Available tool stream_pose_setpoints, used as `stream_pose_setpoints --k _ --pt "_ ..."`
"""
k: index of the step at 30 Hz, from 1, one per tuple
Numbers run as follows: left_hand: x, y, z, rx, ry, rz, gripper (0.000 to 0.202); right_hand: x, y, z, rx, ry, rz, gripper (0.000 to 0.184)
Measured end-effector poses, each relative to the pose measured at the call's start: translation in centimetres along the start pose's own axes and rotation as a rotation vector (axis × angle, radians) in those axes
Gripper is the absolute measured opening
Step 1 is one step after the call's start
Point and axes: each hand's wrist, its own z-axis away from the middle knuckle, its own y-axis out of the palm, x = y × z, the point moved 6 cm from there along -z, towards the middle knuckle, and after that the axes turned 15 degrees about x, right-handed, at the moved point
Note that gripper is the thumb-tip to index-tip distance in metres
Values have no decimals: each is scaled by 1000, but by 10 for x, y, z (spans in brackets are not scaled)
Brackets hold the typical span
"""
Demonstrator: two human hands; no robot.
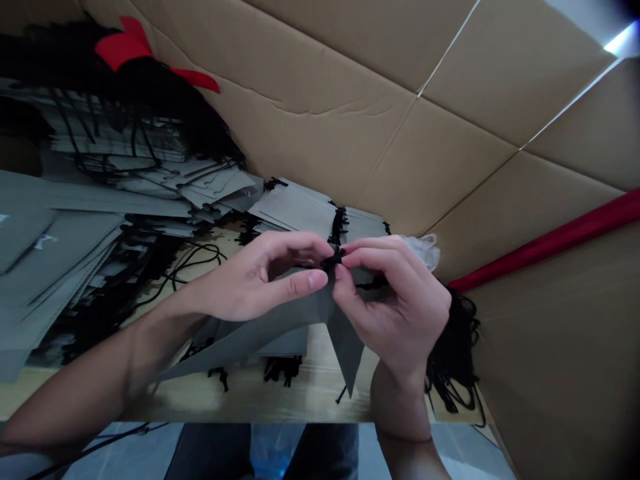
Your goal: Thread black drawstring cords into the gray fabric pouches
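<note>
My left hand (250, 280) and my right hand (400, 300) meet over the middle of the table. Between their fingertips is a short piece of knotted black cord (333, 258), and the thumb and fingers of both hands are closed on it. A grey sheet or flat paper bag (280, 323) hangs below the cord at a tilt, one pointed corner dropping toward the table. My fingers hide part of the cord and the sheet's upper edge. More black cord shows behind my right fingers.
Stacks of grey paper pieces (300, 207) with black cords stand at the back, with a larger pile (75, 247) on the left. A red strip (125, 50) lies across black cords. Black cords (453, 353) bunch at right. Cardboard walls (325, 80) surround the wooden table (320, 393).
</note>
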Motion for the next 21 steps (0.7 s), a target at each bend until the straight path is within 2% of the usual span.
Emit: stream_pose_setpoints --k 5,10,13,17,21 --pt "-5 1 -3 38 61 -93 20 -6 1 2 63 28 -133 19" --pt "-23 -1 4 -32 121 -464 14 -17 1 4 133 202 -373 19" --pt "-28 4 8 -24 149 -633 18 -18 -1 2 167 220 -437 16" --pt "-27 12 9 7 125 -838 21 -22 1 2 243 241 -447 6" --pt "-27 15 9 43 79 -879 24 -29 3 6 246 295 -500 11"
